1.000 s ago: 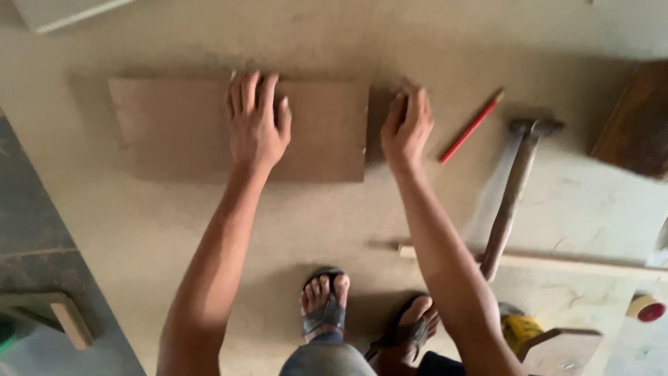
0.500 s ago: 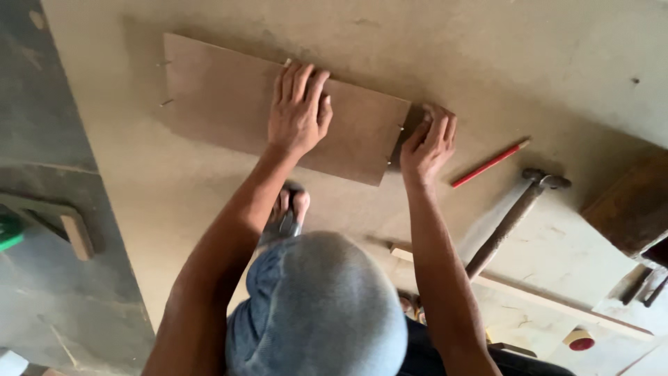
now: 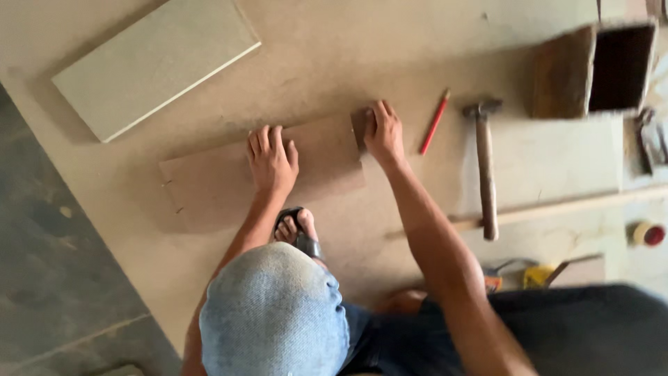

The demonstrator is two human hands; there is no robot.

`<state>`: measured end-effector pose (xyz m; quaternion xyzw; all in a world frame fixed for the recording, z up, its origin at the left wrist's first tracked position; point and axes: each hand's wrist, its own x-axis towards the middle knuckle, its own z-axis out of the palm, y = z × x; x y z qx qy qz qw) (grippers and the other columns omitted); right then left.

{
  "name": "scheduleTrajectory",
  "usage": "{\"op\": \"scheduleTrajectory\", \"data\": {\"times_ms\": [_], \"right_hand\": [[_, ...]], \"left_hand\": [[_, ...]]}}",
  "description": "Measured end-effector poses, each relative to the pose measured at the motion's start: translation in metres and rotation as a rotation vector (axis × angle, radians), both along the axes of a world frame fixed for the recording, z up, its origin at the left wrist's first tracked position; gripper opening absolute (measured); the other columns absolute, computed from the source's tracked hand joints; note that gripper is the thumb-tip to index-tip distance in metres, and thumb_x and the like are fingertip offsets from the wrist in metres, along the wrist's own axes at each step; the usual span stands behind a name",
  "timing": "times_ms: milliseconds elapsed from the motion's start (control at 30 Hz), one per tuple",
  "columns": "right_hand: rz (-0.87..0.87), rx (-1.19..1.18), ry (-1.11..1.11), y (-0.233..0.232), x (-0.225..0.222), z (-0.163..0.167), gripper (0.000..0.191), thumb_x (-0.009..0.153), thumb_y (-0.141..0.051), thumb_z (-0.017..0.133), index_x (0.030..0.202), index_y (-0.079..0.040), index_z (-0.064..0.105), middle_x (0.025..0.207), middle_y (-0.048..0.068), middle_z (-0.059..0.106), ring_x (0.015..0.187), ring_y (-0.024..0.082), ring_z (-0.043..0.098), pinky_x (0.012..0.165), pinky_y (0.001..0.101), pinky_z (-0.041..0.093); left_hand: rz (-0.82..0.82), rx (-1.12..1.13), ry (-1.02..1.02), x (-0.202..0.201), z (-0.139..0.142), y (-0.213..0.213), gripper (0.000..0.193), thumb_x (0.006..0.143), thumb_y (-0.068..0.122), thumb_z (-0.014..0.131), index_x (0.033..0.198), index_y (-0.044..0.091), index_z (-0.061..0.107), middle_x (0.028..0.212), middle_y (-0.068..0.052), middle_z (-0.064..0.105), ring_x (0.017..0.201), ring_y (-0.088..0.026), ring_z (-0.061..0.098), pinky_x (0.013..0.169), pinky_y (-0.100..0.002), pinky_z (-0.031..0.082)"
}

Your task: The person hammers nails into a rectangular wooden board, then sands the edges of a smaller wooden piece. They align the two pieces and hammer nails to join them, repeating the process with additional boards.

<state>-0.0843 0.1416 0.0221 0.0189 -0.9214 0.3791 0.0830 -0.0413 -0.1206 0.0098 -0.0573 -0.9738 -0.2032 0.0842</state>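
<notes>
A thin brown rectangular board (image 3: 209, 182) lies flat on a large pale sheet (image 3: 362, 49) on the floor. My left hand (image 3: 271, 160) presses flat on the board's upper middle, fingers spread, holding nothing. My right hand (image 3: 385, 132) is at the board's right end, fingers curled over a small dark brown block (image 3: 360, 127) set against that edge. My bent knee in blue denim (image 3: 275, 313) and a sandalled foot (image 3: 296, 230) sit just below the board.
Right of my right hand lie a red pencil (image 3: 434, 122) and a wooden-handled hammer (image 3: 483, 167). A pale rectangular panel (image 3: 153, 66) is at top left, an open wooden box (image 3: 591, 69) at top right, a long wooden strip (image 3: 557, 205), a tape roll (image 3: 647, 233), grey floor (image 3: 56, 278) at left.
Both hands have stayed on the board and the block. The view has swung, bringing my knee into the foreground and the pale panel and wooden box into sight.
</notes>
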Motion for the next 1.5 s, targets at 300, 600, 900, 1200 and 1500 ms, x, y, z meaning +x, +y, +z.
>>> {"op": "scheduleTrajectory", "data": {"times_ms": [300,600,900,1200,1500], "right_hand": [[0.016,-0.178,0.061,0.012,-0.006,-0.008,0.021,0.091,0.005,0.055,0.105,-0.004,0.067,0.101,0.019,0.07,0.096,0.042,0.068,0.082,0.0459,0.055],[0.04,-0.197,0.001,0.02,-0.012,-0.017,0.021,0.093,0.0,0.054,0.106,-0.003,0.07,0.096,0.017,0.072,0.086,0.028,0.073,0.076,0.0378,0.058],[-0.014,-0.415,-0.271,0.029,-0.018,-0.029,0.019,0.104,-0.013,0.054,0.106,-0.002,0.069,0.09,0.01,0.072,0.08,0.018,0.066,0.074,0.032,0.054],[-0.209,-0.79,-0.226,0.061,-0.018,-0.02,0.039,0.11,-0.036,0.053,0.12,-0.001,0.066,0.106,0.006,0.074,0.091,0.015,0.071,0.078,0.0305,0.058],[-0.202,-0.696,-0.59,0.012,-0.012,0.002,0.035,0.11,-0.033,0.062,0.123,-0.002,0.074,0.092,0.0,0.061,0.079,0.011,0.054,0.063,0.0282,0.046]], "left_hand": [[-0.185,0.021,-0.443,-0.043,0.082,-0.028,0.06,0.083,0.057,0.08,0.105,0.002,0.066,0.112,-0.023,0.066,0.105,-0.043,0.062,0.085,-0.053,0.051],[-0.165,0.014,-0.7,-0.026,0.16,-0.059,0.055,0.087,0.051,0.081,0.094,-0.002,0.072,0.091,-0.025,0.073,0.086,-0.041,0.068,0.075,-0.051,0.052],[0.173,1.036,-0.163,-0.042,0.157,-0.096,0.031,0.1,0.027,0.078,0.099,-0.001,0.067,0.08,-0.003,0.062,0.064,-0.012,0.05,0.054,-0.028,0.04],[0.707,1.872,-0.181,0.022,0.037,-0.02,0.042,0.09,0.017,0.079,0.119,0.003,0.052,0.119,-0.01,0.06,0.1,-0.018,0.067,0.078,-0.045,0.067],[0.88,2.121,0.017,0.052,-0.009,-0.031,0.042,0.092,0.019,0.074,0.128,0.007,0.056,0.117,-0.009,0.066,0.103,-0.022,0.069,0.086,-0.045,0.065]]}}
